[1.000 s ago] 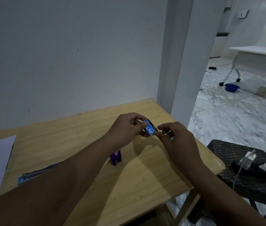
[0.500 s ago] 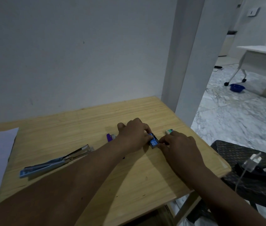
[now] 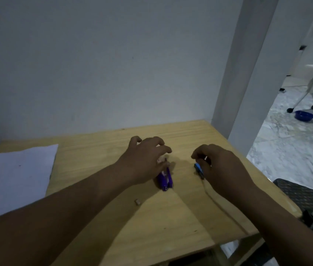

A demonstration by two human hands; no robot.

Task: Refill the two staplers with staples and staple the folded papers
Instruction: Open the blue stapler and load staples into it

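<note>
Here your left hand [image 3: 148, 160] reaches over the small purple plastic stapler [image 3: 165, 178] lying on the pale wooden table [image 3: 171, 217], fingers spread and loosely curled, fingertips just meeting its far end, probably to pick it up for loading. Your right hand [image 3: 223, 166] sits well apart to the right, fingers pinched on the little blue cardboard staple box [image 3: 199, 169], kept close for refilling. How firmly it grips is hard to tell in this dim view. The white paper sheet [image 3: 15, 179] waits at the table's left edge.
</note>
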